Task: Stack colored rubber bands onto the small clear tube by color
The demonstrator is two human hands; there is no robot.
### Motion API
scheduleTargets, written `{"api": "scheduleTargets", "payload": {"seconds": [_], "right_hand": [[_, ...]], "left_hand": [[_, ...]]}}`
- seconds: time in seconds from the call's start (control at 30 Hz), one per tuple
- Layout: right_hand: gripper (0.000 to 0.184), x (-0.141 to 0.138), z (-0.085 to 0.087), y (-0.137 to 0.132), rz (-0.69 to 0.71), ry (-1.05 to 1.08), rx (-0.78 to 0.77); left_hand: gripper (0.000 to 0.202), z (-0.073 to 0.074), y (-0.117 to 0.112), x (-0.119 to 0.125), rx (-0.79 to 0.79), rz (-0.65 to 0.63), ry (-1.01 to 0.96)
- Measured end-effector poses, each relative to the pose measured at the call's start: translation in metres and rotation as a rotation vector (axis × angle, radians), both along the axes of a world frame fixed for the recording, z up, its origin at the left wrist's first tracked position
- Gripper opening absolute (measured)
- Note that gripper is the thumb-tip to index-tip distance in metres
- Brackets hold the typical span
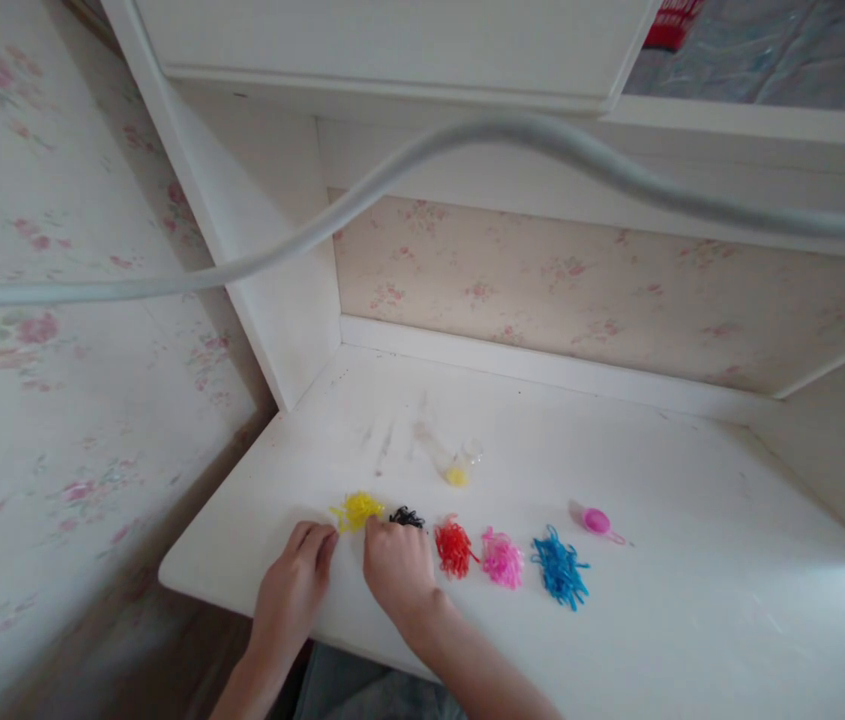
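Piles of small rubber bands lie in a row on the white desk: yellow, black, red, pink and blue. My left hand is beside the yellow pile's left edge, thumb and fingers pressed together. Against the right side of that pile, my right hand has its fingers curled in and covers part of the black pile. Whatever either hand pinches is hidden or too small to see.
Behind the piles lies a small clear container near a yellow bit. A pink cap-like piece with a loop sits at right. A blurred white cable crosses the view. Shelving overhangs the desk.
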State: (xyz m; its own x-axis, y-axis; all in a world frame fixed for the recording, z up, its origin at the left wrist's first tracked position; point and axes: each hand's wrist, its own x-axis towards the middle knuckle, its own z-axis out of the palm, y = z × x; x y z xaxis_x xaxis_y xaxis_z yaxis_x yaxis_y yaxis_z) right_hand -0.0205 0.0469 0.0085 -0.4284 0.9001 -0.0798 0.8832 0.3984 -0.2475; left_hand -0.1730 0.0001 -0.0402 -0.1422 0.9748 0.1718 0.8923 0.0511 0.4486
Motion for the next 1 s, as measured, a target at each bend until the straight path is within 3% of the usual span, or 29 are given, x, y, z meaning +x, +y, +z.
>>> {"api": "scheduleTargets", "payload": {"seconds": [0.23,0.5,0.6,0.7,1.0], "right_hand": [[0.024,0.035,0.020,0.007,-0.219,0.054,0.064],[0.040,0.097,0.045,0.031,-0.516,0.587,0.134],[0.046,0.113,0.050,0.043,-0.592,0.681,0.169],[0.049,0.120,0.052,0.052,-0.623,0.687,0.190],[0.047,0.122,0.046,0.061,-0.545,0.574,0.233]], "left_hand": [[0.028,-0.017,-0.001,0.000,0.146,0.103,0.119],[0.025,-0.018,0.001,0.004,0.142,0.142,0.144],[0.024,-0.018,0.000,0.004,0.149,0.150,0.126],[0.023,-0.016,-0.001,0.005,0.151,0.165,0.100],[0.028,-0.011,0.000,0.003,0.160,0.172,-0.127]]}}
